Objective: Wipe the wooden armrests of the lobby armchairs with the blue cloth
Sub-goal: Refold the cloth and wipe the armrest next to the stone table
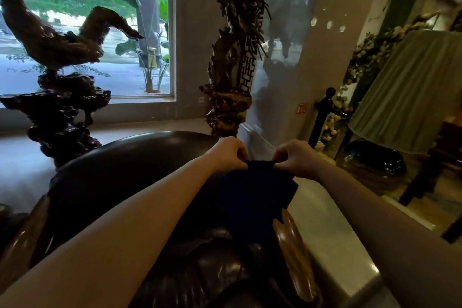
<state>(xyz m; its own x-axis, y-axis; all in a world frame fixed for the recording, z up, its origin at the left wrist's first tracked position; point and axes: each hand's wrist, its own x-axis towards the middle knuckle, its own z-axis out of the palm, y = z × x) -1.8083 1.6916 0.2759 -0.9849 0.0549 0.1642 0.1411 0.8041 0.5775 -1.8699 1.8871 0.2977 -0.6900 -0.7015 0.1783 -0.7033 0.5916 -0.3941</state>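
Note:
A dark blue cloth (252, 192) hangs in the air above a dark leather armchair (125, 175). My left hand (228, 152) pinches the cloth's top edge on the left, and my right hand (296, 157) pinches the same edge on the right. The cloth droops down between my forearms. Below it, the chair's glossy wooden right armrest (293, 255) runs toward me; the cloth's lower corner hangs just over its far end. The left wooden armrest (22, 240) shows at the left edge.
A carved root-wood sculpture (60, 107) stands on the floor to the left, before a large window. A tall carved wood column (230, 57) rises behind the chair. At the right are a pleated lamp shade (410, 92), a dark glossy vase (375, 160) and white flowers.

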